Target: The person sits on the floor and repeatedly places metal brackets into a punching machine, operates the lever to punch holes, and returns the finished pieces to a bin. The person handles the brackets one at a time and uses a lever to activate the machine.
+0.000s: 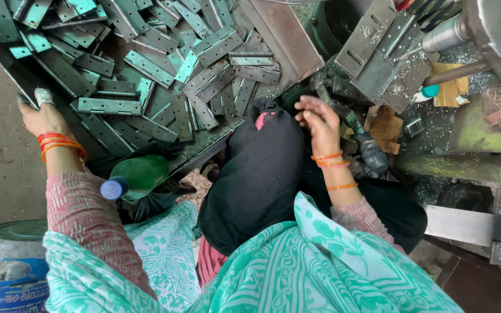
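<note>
Workshop tray (13, 64) heaped with metal hinge plates (146, 69). Left hand (42, 116) rests on tray edge, fingers taped, holding nothing. Right hand (320, 124) loosely curled, empty, above black cloth (262, 168) beside plates.

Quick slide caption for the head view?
Left hand rests on the tray edge beside flat grey metal hinges; right hand hovers over black cloth.

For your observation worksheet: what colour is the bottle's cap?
Blue; the bottle itself is green, seen in the head view.
</note>
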